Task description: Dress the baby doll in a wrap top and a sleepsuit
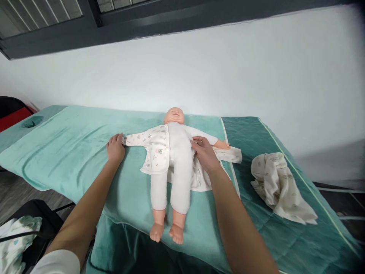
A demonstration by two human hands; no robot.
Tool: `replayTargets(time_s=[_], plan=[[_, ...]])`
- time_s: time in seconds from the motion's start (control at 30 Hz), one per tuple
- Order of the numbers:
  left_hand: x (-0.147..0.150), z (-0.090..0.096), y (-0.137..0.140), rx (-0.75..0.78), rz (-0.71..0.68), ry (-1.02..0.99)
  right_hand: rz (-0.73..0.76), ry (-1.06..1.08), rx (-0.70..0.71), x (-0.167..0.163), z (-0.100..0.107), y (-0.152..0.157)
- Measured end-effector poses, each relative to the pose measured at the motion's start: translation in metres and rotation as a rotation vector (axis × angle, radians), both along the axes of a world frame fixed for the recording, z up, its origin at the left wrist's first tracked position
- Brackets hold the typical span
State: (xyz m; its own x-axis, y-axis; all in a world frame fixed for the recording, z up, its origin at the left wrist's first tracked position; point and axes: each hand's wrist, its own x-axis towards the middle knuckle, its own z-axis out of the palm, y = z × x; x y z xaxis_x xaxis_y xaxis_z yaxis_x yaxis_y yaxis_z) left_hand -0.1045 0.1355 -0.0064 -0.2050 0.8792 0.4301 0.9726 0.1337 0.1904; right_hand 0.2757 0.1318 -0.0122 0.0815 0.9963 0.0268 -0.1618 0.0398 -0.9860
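A baby doll [182, 160] lies on its back, head toward the wall, with a white soft body and bare feet. A white printed baby jacket [159, 152] covers its arm and chest on the left. The jacket's other half lies spread beneath and beside the doll on the right, its sleeve [235, 155] flat near the doll's bare hand. My left hand [115, 148] is closed around the end of the worn sleeve; the doll's hand there is hidden. My right hand [204, 152] rests at the doll's side, below its uncovered arm, thumb and fingers slightly apart.
A light green cover [85, 148] lies over the bed, with a darker quilted cover [285, 243] at right. A crumpled printed cloth [281, 186] lies there. The wall [199, 72] borders the far edge. A black chair [42, 213] holding patterned cloth [17, 239] stands lower left.
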Motion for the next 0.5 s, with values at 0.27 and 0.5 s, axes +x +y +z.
replayTargets(time_s=[0.27, 0.5], plan=[[0.048, -0.007, -0.068, 0.029, -0.302, -0.123, 0.024, -0.165, -0.066, 0.003, 0.005, -0.004], [0.085, -0.005, -0.108, -0.102, -0.478, -0.332, 0.062, -0.25, -0.082, 0.002, 0.006, -0.006]])
